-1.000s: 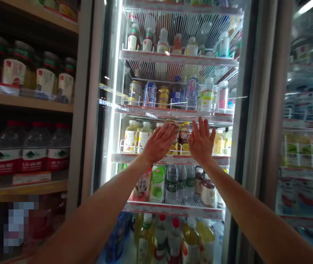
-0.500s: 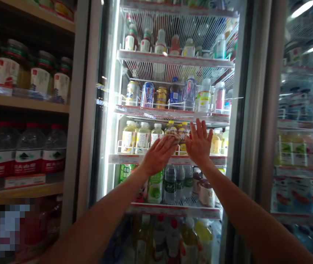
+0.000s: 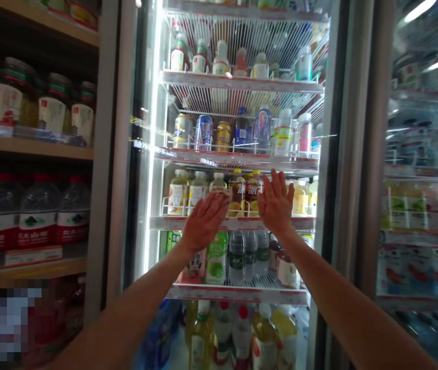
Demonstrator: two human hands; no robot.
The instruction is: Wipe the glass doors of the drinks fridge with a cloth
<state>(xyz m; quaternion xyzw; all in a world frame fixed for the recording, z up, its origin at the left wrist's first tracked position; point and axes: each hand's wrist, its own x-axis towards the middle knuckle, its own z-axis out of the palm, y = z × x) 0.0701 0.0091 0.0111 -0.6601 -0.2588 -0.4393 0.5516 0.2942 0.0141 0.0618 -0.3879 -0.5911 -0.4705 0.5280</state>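
A glass door (image 3: pixel 197 264) of a lit drinks fridge stands right in front of me. My left hand (image 3: pixel 204 218) lies against it with fingers stretched and close together, pressing a small beige cloth (image 3: pixel 223 191). Only the cloth's edge shows past the fingertips; the rest is under the hand. To the right, my right hand (image 3: pixel 278 203) rests palm-forward on the glass, fingers extended, holding nothing. Behind the glass, between the two hands, are yellow-capped bottles with brown labels (image 3: pixel 237 191).
Shelves of bottles and cans (image 3: pixel 204 132) fill the fridge. A metal door frame (image 3: pixel 351 154) runs down the right side, with another glass-fronted fridge (image 3: pixel 422 239) beyond. On the left, open shelves hold large red-capped water bottles (image 3: pixel 39 213) and jars (image 3: pixel 53 110).
My left hand has slid left across the glass with the cloth, uncovering the brown-labelled bottles. My right hand has stayed in nearly the same place.
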